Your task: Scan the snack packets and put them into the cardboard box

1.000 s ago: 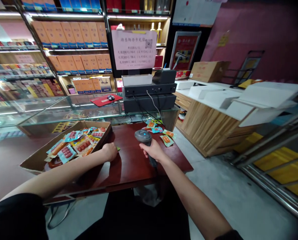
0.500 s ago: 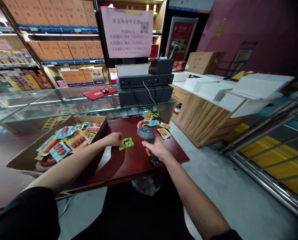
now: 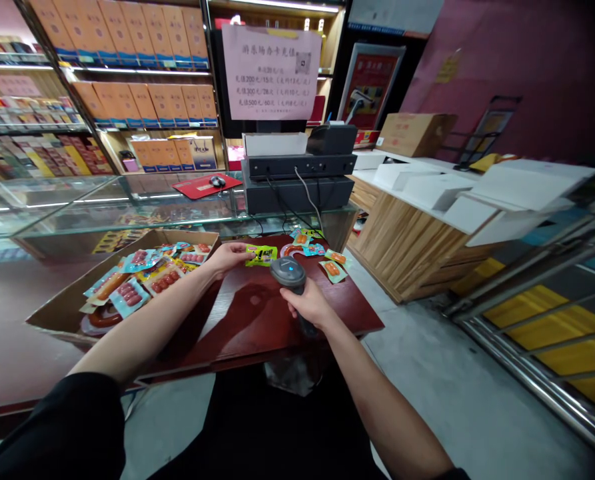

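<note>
My left hand (image 3: 231, 257) pinches the left end of a small yellow-green packet (image 3: 262, 255) above the dark red table (image 3: 247, 320). A grey-black handheld scanner (image 3: 288, 270) with a blue light is in my right hand (image 3: 307, 303), its fingers wrapped round the handle and its head close to the packet. To the left sits an open cardboard box (image 3: 60, 312) with several packaged sausages (image 3: 130, 295) in it. Beyond the scanner, several packets lie near the table's right back edge, among them one with orange sausages (image 3: 332, 270).
Behind the table stand a glass counter (image 3: 187, 217), a black cash drawer (image 3: 297, 193) with cables, and a red mouse pad (image 3: 197, 187). A wooden cabinet (image 3: 402, 240) is at the right, near a metal railing (image 3: 527, 363).
My left hand has lifted the yellow-green packet and moved it away from me and rightwards, nearer the scanner. The scanner's head has shifted slightly within view. The whole view has shifted a little.
</note>
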`<state>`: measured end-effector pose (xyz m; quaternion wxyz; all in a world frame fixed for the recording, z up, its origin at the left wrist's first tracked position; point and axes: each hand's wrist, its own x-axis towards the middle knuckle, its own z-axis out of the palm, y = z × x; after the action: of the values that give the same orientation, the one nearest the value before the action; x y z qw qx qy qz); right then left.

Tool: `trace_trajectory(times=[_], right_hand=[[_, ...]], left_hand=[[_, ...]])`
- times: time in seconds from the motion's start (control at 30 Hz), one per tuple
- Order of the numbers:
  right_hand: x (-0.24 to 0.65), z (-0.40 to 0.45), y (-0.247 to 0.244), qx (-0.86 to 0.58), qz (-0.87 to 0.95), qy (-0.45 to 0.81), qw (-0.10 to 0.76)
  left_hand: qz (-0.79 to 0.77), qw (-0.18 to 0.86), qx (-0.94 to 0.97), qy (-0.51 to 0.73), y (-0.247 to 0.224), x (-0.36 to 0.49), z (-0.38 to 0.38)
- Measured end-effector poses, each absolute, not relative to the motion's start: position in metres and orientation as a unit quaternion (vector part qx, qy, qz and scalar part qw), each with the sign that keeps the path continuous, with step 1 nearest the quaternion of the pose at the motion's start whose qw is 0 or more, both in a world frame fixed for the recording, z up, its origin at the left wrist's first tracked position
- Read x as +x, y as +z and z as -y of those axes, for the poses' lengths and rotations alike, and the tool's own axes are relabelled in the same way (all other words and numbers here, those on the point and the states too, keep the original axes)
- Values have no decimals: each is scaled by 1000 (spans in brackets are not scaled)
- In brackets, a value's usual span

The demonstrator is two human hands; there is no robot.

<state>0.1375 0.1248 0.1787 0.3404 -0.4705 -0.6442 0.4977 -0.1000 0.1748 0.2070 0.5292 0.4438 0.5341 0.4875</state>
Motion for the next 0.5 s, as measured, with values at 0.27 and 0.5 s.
trace_trajectory(times=[0.27, 0.5], right_hand=[[133, -125, 180, -461, 651, 498, 339], [135, -123, 182, -466, 639, 506, 344]], left_hand=[[-533, 517, 444, 501, 205, -101, -178], [-525, 518, 445, 508, 201, -103, -181]])
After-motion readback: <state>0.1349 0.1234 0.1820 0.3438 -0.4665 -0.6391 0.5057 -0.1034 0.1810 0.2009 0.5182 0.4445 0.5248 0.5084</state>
